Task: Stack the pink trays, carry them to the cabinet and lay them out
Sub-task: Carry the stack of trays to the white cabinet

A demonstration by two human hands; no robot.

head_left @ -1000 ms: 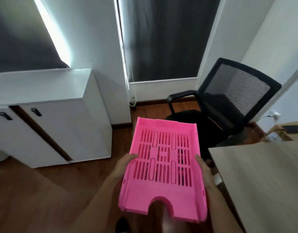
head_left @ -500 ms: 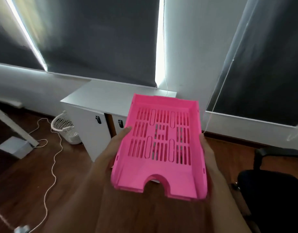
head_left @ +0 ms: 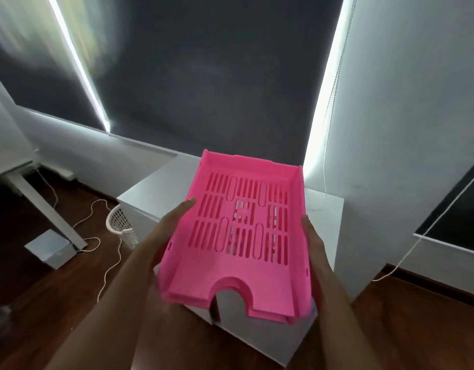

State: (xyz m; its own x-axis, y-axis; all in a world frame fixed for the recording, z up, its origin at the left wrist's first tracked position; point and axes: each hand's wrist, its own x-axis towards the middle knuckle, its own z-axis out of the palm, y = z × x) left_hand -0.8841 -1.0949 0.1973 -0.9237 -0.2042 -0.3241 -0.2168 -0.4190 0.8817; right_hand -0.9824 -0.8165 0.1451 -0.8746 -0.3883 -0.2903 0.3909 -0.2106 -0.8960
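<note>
Pink trays (head_left: pixel 238 236) are held in the air as a nested stack, over the white cabinet (head_left: pixel 324 217); layered pink edges are seen at the near right corner of the stack. The stack is tilted, far end raised, with the slotted floor of the top tray facing the camera and the arched cut-out at the near edge. No contact between stack and cabinet top can be confirmed.

The left hand (head_left: pixel 166 233) is clamped on the left side wall; its fingers (head_left: pixel 186 205) are laid along the rim, pointing away. The right hand (head_left: pixel 314 244) is pressed flat against the right side wall, fingers extended along it. Both forearms are seen running in from the bottom edge.

The cabinet stands against the wall below a dark blind (head_left: pixel 217 76); its left and right top edges are visible either side of the stack. A white mesh bin (head_left: pixel 121 225) stands on the floor just beside the cabinet's left side. A white cable (head_left: pixel 107 268) is trailed over the dark wood floor (head_left: pixel 43 303) further left, near a grey box (head_left: pixel 50 249) and a slanted white leg (head_left: pixel 43 209).
</note>
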